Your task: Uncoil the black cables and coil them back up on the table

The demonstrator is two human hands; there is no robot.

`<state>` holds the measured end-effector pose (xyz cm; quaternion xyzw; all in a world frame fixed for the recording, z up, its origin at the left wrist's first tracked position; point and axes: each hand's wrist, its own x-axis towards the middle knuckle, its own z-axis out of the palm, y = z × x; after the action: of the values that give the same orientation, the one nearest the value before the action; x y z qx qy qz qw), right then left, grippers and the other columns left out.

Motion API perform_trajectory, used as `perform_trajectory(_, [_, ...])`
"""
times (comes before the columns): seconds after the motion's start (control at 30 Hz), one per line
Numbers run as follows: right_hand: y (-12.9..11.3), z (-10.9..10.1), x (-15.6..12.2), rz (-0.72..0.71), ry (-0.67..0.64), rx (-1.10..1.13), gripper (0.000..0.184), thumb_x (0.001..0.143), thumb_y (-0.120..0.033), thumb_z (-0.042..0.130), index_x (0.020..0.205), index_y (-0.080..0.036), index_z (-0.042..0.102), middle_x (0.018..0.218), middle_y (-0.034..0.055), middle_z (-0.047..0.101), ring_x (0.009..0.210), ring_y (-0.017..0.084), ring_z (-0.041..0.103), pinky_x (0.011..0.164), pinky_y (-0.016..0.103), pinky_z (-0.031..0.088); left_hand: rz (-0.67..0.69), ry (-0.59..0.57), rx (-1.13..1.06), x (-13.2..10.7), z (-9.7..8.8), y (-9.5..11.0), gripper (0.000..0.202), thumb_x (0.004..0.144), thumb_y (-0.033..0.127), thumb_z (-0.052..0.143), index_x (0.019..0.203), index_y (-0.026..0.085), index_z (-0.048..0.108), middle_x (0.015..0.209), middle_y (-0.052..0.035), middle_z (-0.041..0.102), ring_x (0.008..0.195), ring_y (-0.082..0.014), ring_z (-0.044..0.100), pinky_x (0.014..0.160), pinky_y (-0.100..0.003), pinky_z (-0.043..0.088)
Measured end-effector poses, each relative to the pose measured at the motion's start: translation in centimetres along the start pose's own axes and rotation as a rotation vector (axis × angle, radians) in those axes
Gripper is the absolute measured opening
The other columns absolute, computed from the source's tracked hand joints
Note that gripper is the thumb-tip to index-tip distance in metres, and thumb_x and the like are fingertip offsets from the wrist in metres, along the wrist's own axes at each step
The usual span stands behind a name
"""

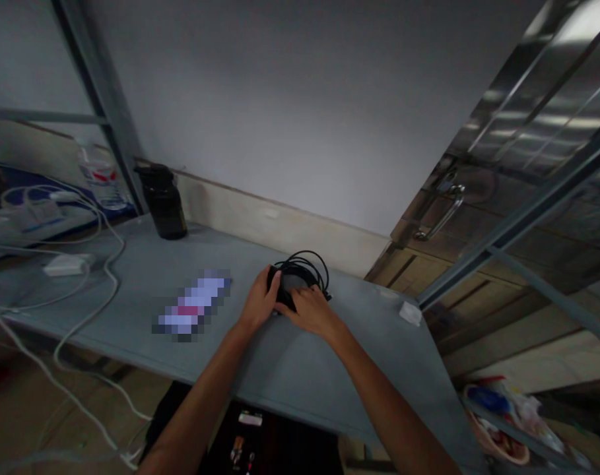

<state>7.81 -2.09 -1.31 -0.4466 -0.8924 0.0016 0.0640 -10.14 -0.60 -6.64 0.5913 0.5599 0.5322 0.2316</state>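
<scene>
- Where the grey table [383, 343] meets the wall [280, 125], a pale skirting band [274, 224] closes off the back; the black cable coil [304, 269] sits near that back edge, right of the table's middle.
- The left hand [261, 300] is clamped on the coil's left side, thumb over it; the right hand [309, 310] bends in at the near right side with fingers curled, and how firmly it grips cannot be told. The two hands are close together, the coil between them.
- Both forearms cross the front edge, with a stretch of tabletop between them.
- To the right, bare surface runs from the coil to a white wad [410, 314] by the right edge, where a metal rail [458, 270] slants up across a door handle [445, 214].
- Left of the left hand, a pixelated flat object [193, 303] lies nearby, limiting the room on that side.
- Farther left stand a black bottle [164, 204] at the back and a clear bottle [101, 175] beyond the frame post [99, 99].
- White cables [115, 284] trail past a white block [65, 264] and over the front edge.
- Below the right edge sits a filled basket [512, 452].
</scene>
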Motion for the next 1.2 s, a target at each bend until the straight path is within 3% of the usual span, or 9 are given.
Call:
perform_trajectory(0.13, [-0.1,-0.2,-0.8,-0.040,-0.004,0.031,0.073,0.110,-0.076,0.054,0.137,-0.010,0.072,0.129,0.0211,0.079,0.123,0.035,0.075,0.112,0.046,0.054,0.028,-0.034,0.014,-0.3,-0.1,0.5,0.076,0.104,0.070,0.054,0.152,0.011,0.061,0.154,-0.0251,0.068,0.147,-0.0379,0.063,0.131,-0.056,0.042])
perform_trajectory(0.33, [-0.1,-0.4,-3.0,-0.043,-0.023,0.049,0.085,0.096,-0.090,0.063,0.126,-0.012,0.076,0.121,0.0182,0.081,0.114,0.037,0.078,0.102,0.043,0.059,-0.025,-0.105,-0.100,-1.1,-1.0,1.8,0.077,0.113,0.071,0.032,0.152,0.015,0.066,0.158,-0.0175,0.069,0.153,-0.0334,0.060,0.133,-0.051,0.041])
perform_trajectory(0.43, [0.4,-0.4,-4.3,-0.055,-0.042,0.036,0.086,0.095,-0.092,0.062,0.123,-0.013,0.079,0.116,0.0182,0.082,0.107,0.036,0.080,0.101,0.043,0.059,0.030,-0.241,-0.076,-1.6,-1.0,2.1,0.078,0.105,0.074,0.055,0.156,0.015,0.063,0.151,-0.0182,0.074,0.138,-0.0356,0.072,0.121,-0.050,0.054])
perform_trajectory(0.57, [1.7,0.3,-5.8,-0.119,-0.037,0.028,0.090,0.091,-0.096,0.061,0.120,-0.013,0.079,0.116,0.0193,0.082,0.105,0.036,0.079,0.099,0.044,0.059,0.152,-0.306,0.058,-1.9,-0.6,1.8,0.077,0.097,0.064,0.073,0.157,0.017,0.062,0.144,-0.0178,0.077,0.132,-0.0365,0.075,0.119,-0.053,0.056])
perform_trajectory(0.7, [4.5,1.5,-7.4,-0.226,0.107,0.093,0.081,0.089,-0.096,0.064,0.110,-0.018,0.076,0.109,0.0162,0.080,0.106,0.035,0.075,0.106,0.050,0.055,0.189,-0.314,0.091,-1.8,-0.3,1.4,0.069,0.099,0.053,0.069,0.158,0.017,0.061,0.145,-0.0170,0.076,0.129,-0.0346,0.076,0.118,-0.054,0.058])
perform_trajectory(0.8, [6.8,2.4,-8.8,-0.239,0.335,0.285,0.068,0.099,-0.089,0.059,0.102,-0.022,0.071,0.100,0.0124,0.076,0.100,0.032,0.071,0.104,0.052,0.052,0.208,-0.305,0.107,-1.8,-0.3,1.4,0.065,0.101,0.052,0.067,0.156,0.017,0.062,0.150,-0.0176,0.073,0.131,-0.0348,0.075,0.118,-0.054,0.058])
perform_trajectory(0.97, [9.3,2.7,-9.5,0.105,0.732,0.636,0.043,0.115,-0.062,0.048,0.107,-0.024,0.067,0.103,0.0079,0.072,0.102,0.027,0.067,0.097,0.043,0.050,0.220,-0.312,0.141,-1.9,-0.3,2.0,0.061,0.107,0.058,0.061,0.154,0.019,0.063,0.148,-0.0171,0.074,0.133,-0.0347,0.074,0.119,-0.054,0.057])
perform_trajectory(1.1, [10.5,2.8,-8.8,0.431,0.899,0.789,0.045,0.113,-0.062,0.052,0.101,-0.022,0.067,0.097,0.0056,0.072,0.097,0.024,0.068,0.094,0.038,0.051,0.237,-0.262,0.158,-1.8,-0.4,2.5,0.054,0.114,0.057,0.048,0.150,0.021,0.065,0.148,-0.0148,0.074,0.138,-0.0324,0.071,0.124,-0.055,0.053])
perform_trajectory(1.2, [11.3,3.0,-8.5,0.539,0.991,0.881,0.050,0.113,-0.066,0.050,0.095,-0.022,0.065,0.091,0.0040,0.069,0.091,0.022,0.066,0.089,0.036,0.051,0.235,-0.137,0.156,-1.6,-0.5,2.5,0.053,0.118,0.055,0.038,0.145,0.021,0.067,0.143,-0.0155,0.074,0.138,-0.0315,0.070,0.124,-0.055,0.051])
